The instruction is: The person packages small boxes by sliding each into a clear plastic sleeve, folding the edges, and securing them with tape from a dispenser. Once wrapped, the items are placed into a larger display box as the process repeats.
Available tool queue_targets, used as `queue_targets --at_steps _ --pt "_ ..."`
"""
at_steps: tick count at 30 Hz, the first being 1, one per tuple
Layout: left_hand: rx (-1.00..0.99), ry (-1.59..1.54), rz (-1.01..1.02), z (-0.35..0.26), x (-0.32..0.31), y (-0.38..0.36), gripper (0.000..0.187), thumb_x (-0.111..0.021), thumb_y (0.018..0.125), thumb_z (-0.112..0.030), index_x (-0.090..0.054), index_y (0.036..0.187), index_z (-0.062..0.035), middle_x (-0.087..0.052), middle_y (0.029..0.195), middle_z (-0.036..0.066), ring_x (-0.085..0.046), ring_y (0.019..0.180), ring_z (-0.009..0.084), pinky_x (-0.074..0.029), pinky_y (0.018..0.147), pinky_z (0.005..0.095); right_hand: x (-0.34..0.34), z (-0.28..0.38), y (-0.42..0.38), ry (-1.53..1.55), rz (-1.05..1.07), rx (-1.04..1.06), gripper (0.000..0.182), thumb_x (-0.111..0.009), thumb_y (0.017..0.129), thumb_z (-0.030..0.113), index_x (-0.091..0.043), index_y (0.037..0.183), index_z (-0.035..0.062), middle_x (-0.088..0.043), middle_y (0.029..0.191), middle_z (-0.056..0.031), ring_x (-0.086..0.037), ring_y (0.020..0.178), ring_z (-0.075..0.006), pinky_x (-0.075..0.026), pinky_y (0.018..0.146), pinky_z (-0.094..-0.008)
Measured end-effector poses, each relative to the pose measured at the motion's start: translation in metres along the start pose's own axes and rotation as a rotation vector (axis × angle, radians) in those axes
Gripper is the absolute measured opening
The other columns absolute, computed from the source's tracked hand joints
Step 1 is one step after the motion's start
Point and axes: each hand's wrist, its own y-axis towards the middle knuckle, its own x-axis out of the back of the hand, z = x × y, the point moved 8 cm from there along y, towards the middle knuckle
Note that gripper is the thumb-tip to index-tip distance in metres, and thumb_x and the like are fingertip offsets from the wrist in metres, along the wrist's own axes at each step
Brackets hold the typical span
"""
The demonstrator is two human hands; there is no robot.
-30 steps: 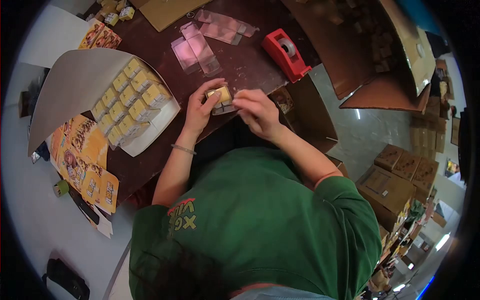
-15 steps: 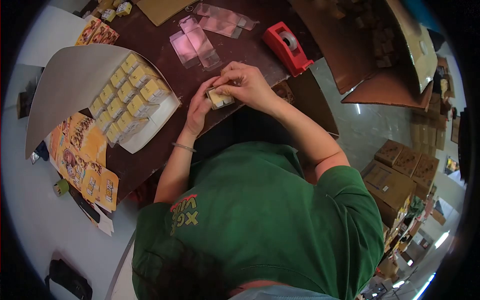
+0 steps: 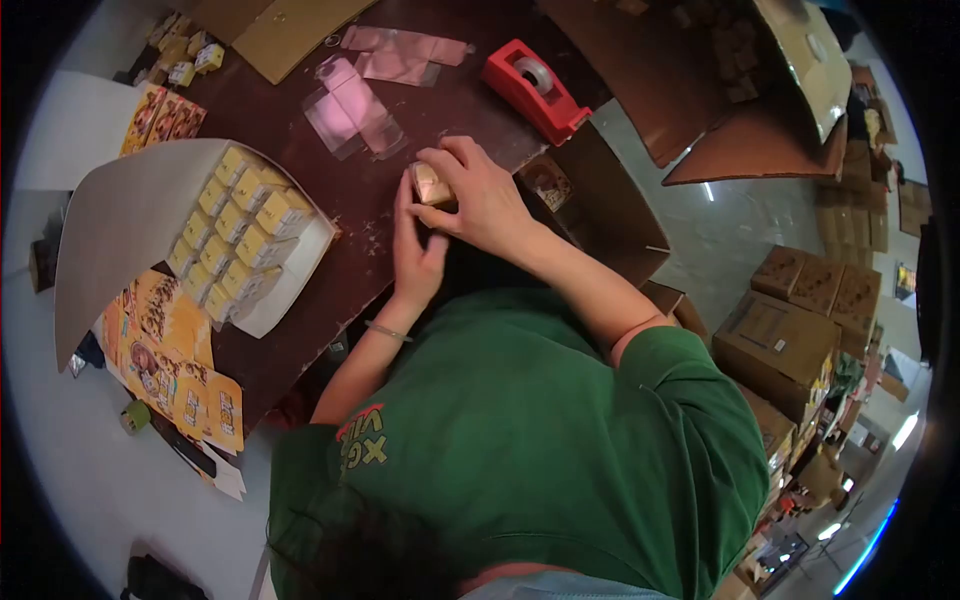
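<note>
A small yellow box in clear plastic (image 3: 431,185) is between my hands at the table's near edge. My right hand (image 3: 482,200) wraps round it from the right, fingers over its far side and thumb at its near side. Along its left side lie the fingers of my left hand (image 3: 413,255), thumb held apart from it. To the left, a white tray (image 3: 290,290) holds several yellow boxes (image 3: 235,222) in rows. Flat, clear pinkish plastic boxes (image 3: 350,108) lie beyond my hands.
A red tape dispenser (image 3: 535,90) stands at the table's right edge. Open cardboard boxes (image 3: 610,195) are to the right. Orange printed sheets (image 3: 170,350) lie at the left, and more small boxes (image 3: 195,62) at the far left.
The view has shifted. The small box now stands more upright, with my right hand wrapped round it instead of pinching at its top. My left thumb has come away from it.
</note>
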Motion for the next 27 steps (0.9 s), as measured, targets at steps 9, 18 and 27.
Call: queue_targets --at_steps 9,18,27 --pt "0.296 -0.071 0.561 -0.010 -0.044 0.113 0.066 -0.073 0.082 -0.014 -0.046 0.141 -0.0076 -0.055 0.130 0.008 -0.053 0.117 0.0158 -0.042 0.101 0.0297 0.106 -0.051 0.004 -0.049 -0.204 0.172 0.053 -0.080 0.073 0.030 -0.062 0.118 0.0099 -0.054 0.130 -0.0127 -0.053 0.118 -0.0343 -0.042 0.100 -0.0451" --pt "-0.048 0.082 0.636 -0.025 -0.108 0.122 0.041 -0.068 0.082 -0.020 -0.061 0.120 -0.0046 -0.061 0.120 0.011 -0.056 0.114 0.0190 -0.041 0.100 0.0312 0.107 -0.196 -0.013 0.401 0.020 -0.277 0.019 -0.066 0.091 0.024 -0.071 0.094 0.0058 -0.058 0.125 -0.0123 -0.055 0.111 -0.0303 -0.044 0.096 -0.0379" --pt "0.037 0.107 0.638 -0.021 -0.131 0.126 0.036 -0.066 0.084 -0.023 -0.059 0.112 -0.0016 -0.058 0.134 0.013 -0.056 0.117 0.0203 -0.041 0.102 0.0341 0.133 -0.160 -0.055 0.401 -0.218 -0.551 0.015 -0.064 0.093 0.017 -0.069 0.094 0.0036 -0.068 0.087 -0.0077 -0.062 0.077 -0.0173 -0.049 0.075 -0.0315"
